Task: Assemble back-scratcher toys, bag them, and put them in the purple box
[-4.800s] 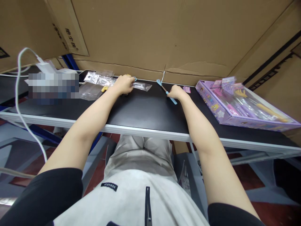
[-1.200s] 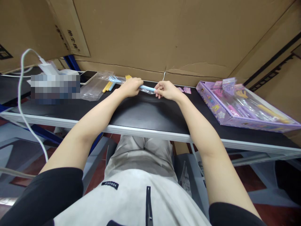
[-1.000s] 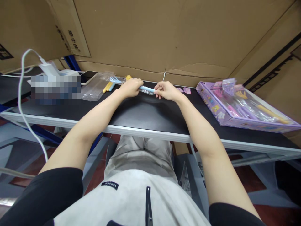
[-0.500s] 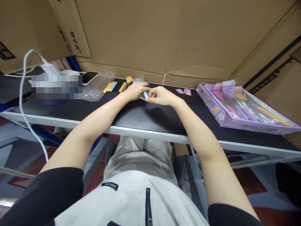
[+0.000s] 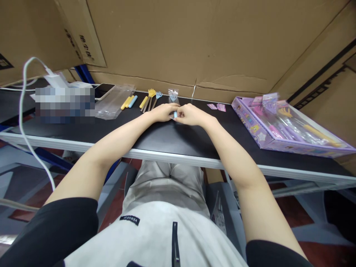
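A blue back scratcher (image 5: 173,97) sits in a clear plastic bag, its claw pointing toward the cardboard wall. My left hand (image 5: 164,112) has its fingers closed over the bagged shaft. The thumb and fingers of my right hand (image 5: 189,114) pinch the blue handle end at the bag's near end. Left of my hands lie loose claw heads on shafts, a yellow claw (image 5: 151,92) and another blue claw (image 5: 158,95). Beside them are a yellow handle (image 5: 144,102) and a light blue handle (image 5: 132,101). Part of the held scratcher is hidden by my fingers.
Clear plastic bags (image 5: 115,102) and a phone (image 5: 104,91) lie at the left, near a white cable (image 5: 23,96). Small pink cards (image 5: 221,107) lie right of my hands. A purple display box (image 5: 254,128) of bagged scratchers stands at the right. Cardboard (image 5: 167,44) walls the back.
The bagged back scratcher has turned from a slant to nearly straight away from me. My left hand has shifted slightly nearer and its fingers have drawn in, uncovering the blue claw.
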The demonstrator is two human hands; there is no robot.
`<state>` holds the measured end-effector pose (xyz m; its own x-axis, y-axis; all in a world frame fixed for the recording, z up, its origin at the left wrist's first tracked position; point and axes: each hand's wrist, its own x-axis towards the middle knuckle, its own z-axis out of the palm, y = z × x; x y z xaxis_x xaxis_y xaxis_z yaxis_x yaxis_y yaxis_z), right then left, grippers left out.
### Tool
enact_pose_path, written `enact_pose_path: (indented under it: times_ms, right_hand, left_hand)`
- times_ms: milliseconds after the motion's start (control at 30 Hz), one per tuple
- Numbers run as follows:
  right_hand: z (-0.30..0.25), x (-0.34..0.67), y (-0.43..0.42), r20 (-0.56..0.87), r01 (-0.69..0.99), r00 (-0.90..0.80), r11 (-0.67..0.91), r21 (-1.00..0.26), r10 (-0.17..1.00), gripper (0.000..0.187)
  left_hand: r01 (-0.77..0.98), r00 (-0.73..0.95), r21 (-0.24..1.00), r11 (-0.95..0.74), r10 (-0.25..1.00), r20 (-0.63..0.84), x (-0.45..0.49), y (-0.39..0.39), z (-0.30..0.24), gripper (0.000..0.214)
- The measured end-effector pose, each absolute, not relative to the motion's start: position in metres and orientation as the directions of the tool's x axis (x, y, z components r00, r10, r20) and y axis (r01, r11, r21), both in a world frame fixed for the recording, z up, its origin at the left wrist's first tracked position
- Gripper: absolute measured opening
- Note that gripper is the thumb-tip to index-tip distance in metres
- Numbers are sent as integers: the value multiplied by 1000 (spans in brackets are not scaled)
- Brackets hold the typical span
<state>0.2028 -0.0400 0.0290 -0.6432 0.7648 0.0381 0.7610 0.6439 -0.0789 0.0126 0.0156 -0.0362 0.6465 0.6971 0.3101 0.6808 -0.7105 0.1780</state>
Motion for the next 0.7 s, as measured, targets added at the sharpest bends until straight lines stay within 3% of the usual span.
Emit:
enact_pose_path:
  times_ms: [400,567,700]
  right_hand:
    - [43,202,-54,-107,825,-564,555,-103,819,21]
    - [52,205,-57,-172,854,-520,515,-78,836,20]
    - [54,207,-57,-236,869,-495,486,-98,837,19]
  left_hand:
    - [553,686,251,-794,605,405,17,21,-43,48]
    - [521,709,300,-799,601,368,21,15,-38,49]
    - [503,718,407,-763,631,294,23,11,-33,61]
